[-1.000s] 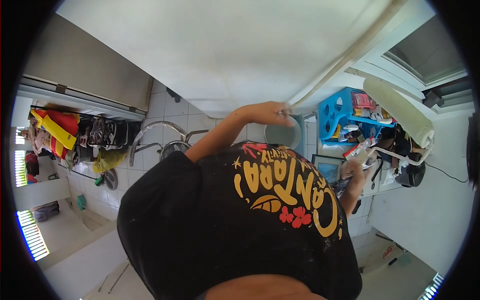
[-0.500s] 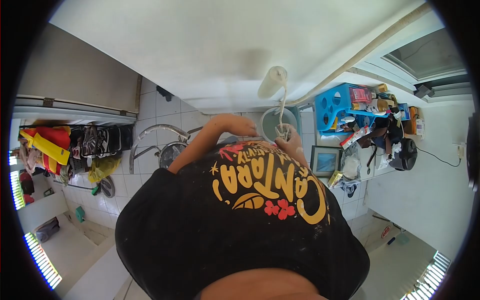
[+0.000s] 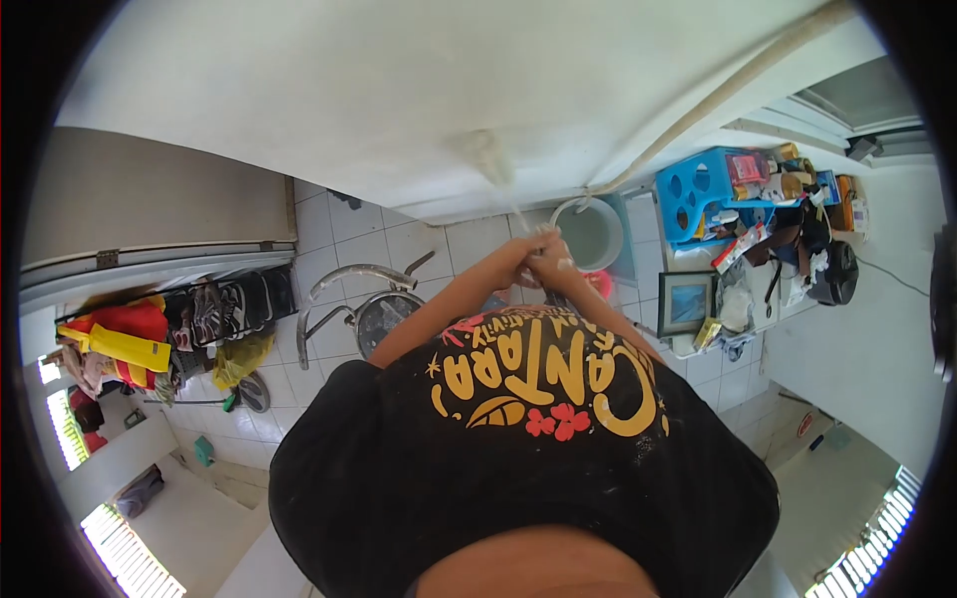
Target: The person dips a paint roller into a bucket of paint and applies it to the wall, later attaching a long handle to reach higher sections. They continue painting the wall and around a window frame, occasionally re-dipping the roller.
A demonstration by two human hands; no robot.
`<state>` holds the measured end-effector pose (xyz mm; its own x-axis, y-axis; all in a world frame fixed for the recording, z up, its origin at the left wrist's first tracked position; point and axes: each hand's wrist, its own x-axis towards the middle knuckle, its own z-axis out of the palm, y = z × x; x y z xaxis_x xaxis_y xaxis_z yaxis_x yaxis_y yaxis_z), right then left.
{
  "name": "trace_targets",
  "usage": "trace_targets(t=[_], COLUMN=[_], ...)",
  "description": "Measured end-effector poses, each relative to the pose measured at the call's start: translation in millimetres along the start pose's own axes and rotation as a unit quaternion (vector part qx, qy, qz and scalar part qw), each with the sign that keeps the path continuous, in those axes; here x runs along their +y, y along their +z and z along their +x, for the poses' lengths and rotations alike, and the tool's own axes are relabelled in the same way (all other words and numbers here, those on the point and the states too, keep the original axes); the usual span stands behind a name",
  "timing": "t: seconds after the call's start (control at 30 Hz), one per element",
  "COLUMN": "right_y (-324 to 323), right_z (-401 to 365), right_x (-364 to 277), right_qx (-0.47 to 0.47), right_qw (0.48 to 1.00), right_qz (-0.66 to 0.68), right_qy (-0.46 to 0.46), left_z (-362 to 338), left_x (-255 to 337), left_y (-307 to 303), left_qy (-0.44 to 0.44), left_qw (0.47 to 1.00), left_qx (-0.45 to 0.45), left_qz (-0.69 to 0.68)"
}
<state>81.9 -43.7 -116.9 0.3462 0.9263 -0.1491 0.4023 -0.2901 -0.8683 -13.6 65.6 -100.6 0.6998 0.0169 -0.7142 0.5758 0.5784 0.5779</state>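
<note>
Presently, item by item.

1. Paint roller point(image 3: 486, 153): held up and away from both my hands, its pale sleeve against the white wall point(image 3: 379, 80). It is blurred, so I cannot make out its surface. Its thin shaft runs down from the sleeve into my grip.
2. Left hand point(image 3: 522, 256): closed in a fist around the roller's handle, with the fingers fully wrapped. It touches my other hand.
3. Right hand point(image 3: 554, 265): also clenched on that handle, pressed against the left. The two hands form one knot directly below the roller.
4. Bucket point(image 3: 588, 231): round and pale grey, standing on the tiled floor point(image 3: 334, 234) just beyond my right hand, at the foot of the wall.
5. Small red object point(image 3: 599, 285): beside my right forearm, just beside the bucket. I cannot tell what it is.
6. Blue plastic crate point(image 3: 698, 189): farther to the right of my hands, crowded with bottles and packets.
7. Framed picture point(image 3: 686, 302): right of my right forearm, below the crate.
8. Chrome tube frame point(image 3: 344, 284): near my left forearm, on its left.
9. Shoe rack point(image 3: 214, 309): well apart from my left hand, far off to the left, with footwear in it.
10. Pale pipe point(image 3: 738, 85): runs along the wall, up and to the right of my hands.
</note>
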Motion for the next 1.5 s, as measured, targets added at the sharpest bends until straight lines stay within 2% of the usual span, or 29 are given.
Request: trace_targets(t=[0.03, 0.1, 0.13, 0.2, 0.23, 0.4, 0.53, 0.73, 1.07, 1.13, 1.27, 1.33, 1.5], right_y=[7, 21, 26, 35, 36, 10, 4, -32, -84, -93, -114, -121, -126], right_z=[3, 13, 14, 15, 13, -4, -11, -17, -21, -22, -31, -39, -41], right_x=[-1, -14, -17, -18, -17, -23, 28, 46, 72, 74, 80, 82, 71], right_qx=[0.002, -0.018, -0.018, -0.034, -0.036, 0.037, 0.09, 0.108, 0.131, 0.15, 0.19, 0.205, 0.212], right_qw=[1.0, 0.993, 0.993, 0.998, 0.998, 0.957, 0.971, 0.975, 0.971, 0.964, 0.948, 0.939, 0.926], right_qz=[0.003, 0.088, 0.09, 0.009, 0.01, 0.19, 0.141, 0.13, 0.144, 0.165, 0.2, 0.216, 0.261], right_qy=[0.006, 0.078, 0.078, 0.046, 0.045, 0.218, 0.173, 0.147, 0.137, 0.144, 0.162, 0.171, 0.17], left_z=[1, -4, -6, -4, -3, 8, 45, 61, 86, 89, 124, 126, 118], left_x=[-7, -10, -9, -10, -12, 7, 9, 27, 54, 64, 61, 60, 60], left_y=[-2, -14, -20, -22, -21, 9, 28, 55, 110, 131, 150, 159, 153], left_qy=[-0.003, -0.007, -0.005, -0.006, -0.009, -0.034, -0.033, -0.102, -0.132, -0.111, -0.087, -0.056, -0.044], left_qw=[0.991, 0.989, 0.985, 0.984, 0.983, 0.99, 0.993, 0.987, 0.988, 0.992, 0.996, 0.998, 0.998], left_qx=[0.032, 0.055, 0.08, 0.098, 0.113, 0.103, 0.064, 0.055, 0.022, 0.051, 0.01, 0.037, 0.035], left_qz=[-0.128, -0.14, -0.152, -0.147, -0.145, -0.088, -0.091, -0.113, -0.079, -0.024, -0.013, -0.02, -0.013])
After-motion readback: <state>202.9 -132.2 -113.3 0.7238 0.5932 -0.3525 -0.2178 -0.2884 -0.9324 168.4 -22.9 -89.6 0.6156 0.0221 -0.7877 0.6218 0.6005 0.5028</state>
